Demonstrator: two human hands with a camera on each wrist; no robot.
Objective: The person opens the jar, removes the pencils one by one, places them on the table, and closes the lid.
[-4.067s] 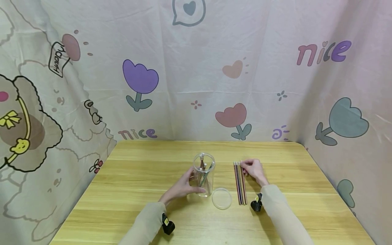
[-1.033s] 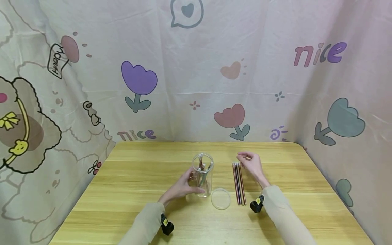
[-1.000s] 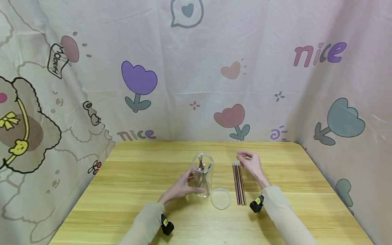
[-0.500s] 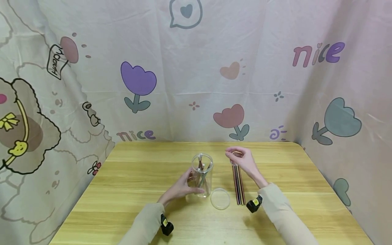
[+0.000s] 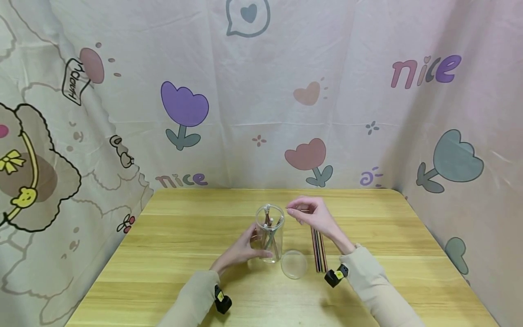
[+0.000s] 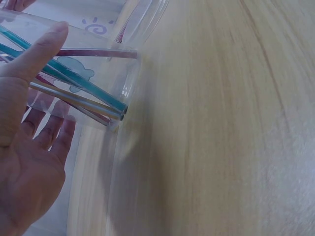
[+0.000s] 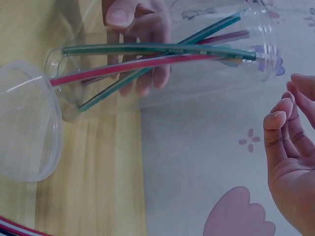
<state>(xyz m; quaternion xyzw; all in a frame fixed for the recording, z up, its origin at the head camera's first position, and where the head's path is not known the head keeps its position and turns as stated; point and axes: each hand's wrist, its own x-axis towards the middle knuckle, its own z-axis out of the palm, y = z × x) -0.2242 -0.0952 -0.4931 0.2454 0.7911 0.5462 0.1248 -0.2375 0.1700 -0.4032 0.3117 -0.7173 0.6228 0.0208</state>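
Note:
My left hand (image 5: 244, 249) holds the clear plastic jar (image 5: 279, 247) upright on the table, thumb in front and fingers round its far side. Inside lean several pencils; teal ones (image 6: 93, 88) and a red one (image 7: 142, 65) show through the wall in the wrist views. My right hand (image 5: 320, 220) is up just right of the jar's open rim, thumb and fingertips brought together. A thin brown pencil (image 5: 305, 210) shows in the gap between them; the rest of it is hidden by the hand. More pencils (image 5: 320, 254) lie side by side below, their upper ends covered.
The round clear lid (image 5: 294, 265) lies flat on the wooden table (image 5: 184, 236) between the jar and the loose pencils. A printed cloth (image 5: 245, 91) hangs behind and along both sides of the table.
My right hand has risen from the far ends of the loose pencils and moved left to beside the jar's rim. My left hand and the jar have stayed in place.

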